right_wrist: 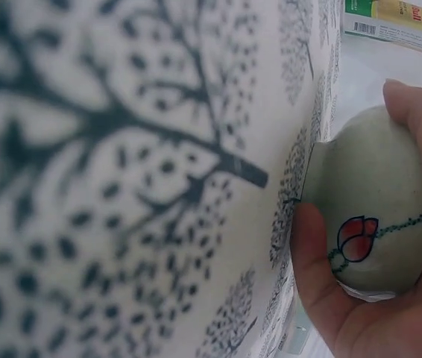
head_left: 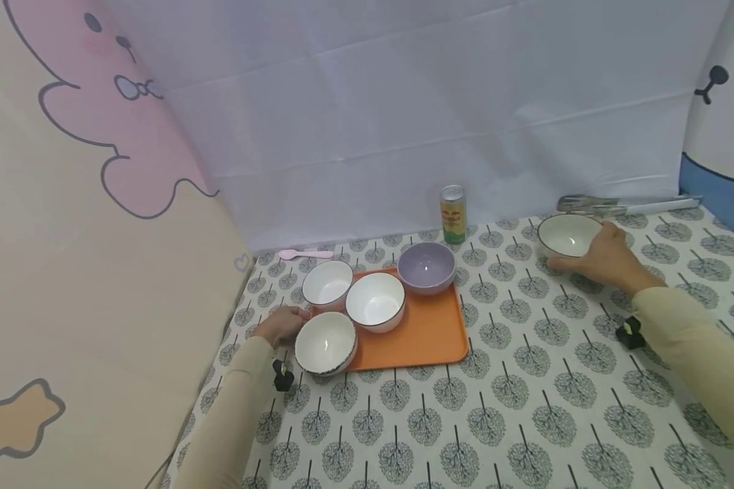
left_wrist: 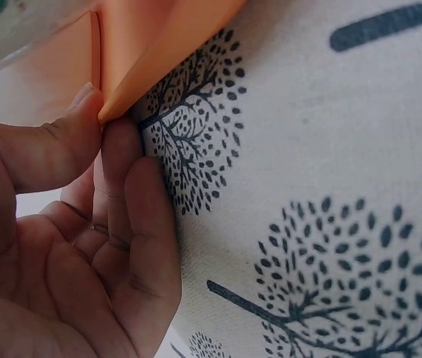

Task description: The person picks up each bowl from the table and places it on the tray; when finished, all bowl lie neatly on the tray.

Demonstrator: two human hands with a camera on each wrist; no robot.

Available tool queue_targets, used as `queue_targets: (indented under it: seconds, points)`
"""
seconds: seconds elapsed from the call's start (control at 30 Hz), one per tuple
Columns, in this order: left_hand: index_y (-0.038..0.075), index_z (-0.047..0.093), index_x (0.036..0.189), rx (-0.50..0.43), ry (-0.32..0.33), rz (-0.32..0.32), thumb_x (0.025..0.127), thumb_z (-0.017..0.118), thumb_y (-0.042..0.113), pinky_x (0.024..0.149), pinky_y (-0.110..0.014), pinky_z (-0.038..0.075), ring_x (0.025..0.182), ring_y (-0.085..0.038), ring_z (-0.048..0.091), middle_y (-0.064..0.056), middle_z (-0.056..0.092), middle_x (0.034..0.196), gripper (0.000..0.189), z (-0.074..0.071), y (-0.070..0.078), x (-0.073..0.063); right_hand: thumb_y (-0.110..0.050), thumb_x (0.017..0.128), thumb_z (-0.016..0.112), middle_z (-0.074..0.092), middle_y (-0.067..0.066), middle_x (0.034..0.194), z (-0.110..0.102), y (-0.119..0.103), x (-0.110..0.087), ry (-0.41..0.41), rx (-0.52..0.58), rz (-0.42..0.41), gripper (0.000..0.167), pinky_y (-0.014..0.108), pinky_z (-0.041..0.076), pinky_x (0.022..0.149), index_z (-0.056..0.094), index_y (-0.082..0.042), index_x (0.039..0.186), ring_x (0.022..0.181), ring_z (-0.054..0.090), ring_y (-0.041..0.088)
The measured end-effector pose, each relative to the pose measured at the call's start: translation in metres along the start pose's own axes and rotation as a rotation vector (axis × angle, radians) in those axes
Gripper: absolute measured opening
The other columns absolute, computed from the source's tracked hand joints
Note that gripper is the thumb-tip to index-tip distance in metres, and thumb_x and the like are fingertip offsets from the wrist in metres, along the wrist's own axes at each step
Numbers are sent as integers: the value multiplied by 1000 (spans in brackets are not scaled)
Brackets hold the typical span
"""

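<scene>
In the head view my left hand [head_left: 283, 324] is at the left edge of an orange tray [head_left: 431, 333]. The left wrist view shows its thumb and forefinger pinching the tray's rim [left_wrist: 133, 78]. A white bowl [head_left: 325, 343] with a patterned rim sits at the tray's front left corner, close to that hand. Off to the right, my right hand [head_left: 608, 261] grips a dark-rimmed bowl [head_left: 567, 234], thumb and fingers spread around its side. Up close, this bowl is pale greenish outside with a red flower bud [right_wrist: 358, 239] and a dotted green line.
Two white bowls with pinkish outsides, one at the tray's back left [head_left: 328, 282] and one nearer its middle [head_left: 376, 297], join a purple bowl [head_left: 427, 268]. Behind stands a yellow-green can [head_left: 453, 216]. A pink spoon [head_left: 306, 255] lies back left; wrapped utensils [head_left: 630, 205] lie back right.
</scene>
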State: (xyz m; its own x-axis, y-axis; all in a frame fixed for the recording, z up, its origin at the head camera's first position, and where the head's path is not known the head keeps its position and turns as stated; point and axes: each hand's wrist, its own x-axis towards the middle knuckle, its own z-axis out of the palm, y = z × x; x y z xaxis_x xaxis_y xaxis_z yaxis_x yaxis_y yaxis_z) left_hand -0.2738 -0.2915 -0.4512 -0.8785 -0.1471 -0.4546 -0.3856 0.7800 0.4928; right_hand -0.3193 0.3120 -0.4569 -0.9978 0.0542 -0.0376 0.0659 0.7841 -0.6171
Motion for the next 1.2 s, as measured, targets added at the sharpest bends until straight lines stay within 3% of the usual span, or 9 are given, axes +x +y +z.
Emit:
queue_targets:
  seconds: [0.33,0.53,0.8,1.2]
  points:
    - [4,68,116,6,-5,0,90,60,17,106,-56,39,119,-35,54,-15,62,125,30,-3,5,2,-54,75,84,20,53,131,-3,-2,-5,16,23,-29,141,77,30,98,-13,21,145,113,33,68]
    - [4,68,116,-9,-3,2,89,62,17,104,-54,41,116,-34,54,-15,62,125,31,-2,4,2,-50,73,87,20,51,134,2,-5,-3,31,24,-107,138,78,30,97,-6,18,149,115,33,67]
    - [3,67,119,-36,-23,-8,89,63,14,105,-55,40,118,-36,55,-15,63,121,33,0,2,2,-39,73,91,26,47,135,9,-19,-14,8,109,-222,127,77,37,93,6,16,151,116,38,62]
    - [3,66,121,-19,-21,-27,90,62,16,107,-59,37,122,-39,52,-16,62,123,34,1,0,0,-39,71,92,25,47,138,21,-43,-39,-34,124,-269,134,74,41,92,0,16,151,115,41,62]
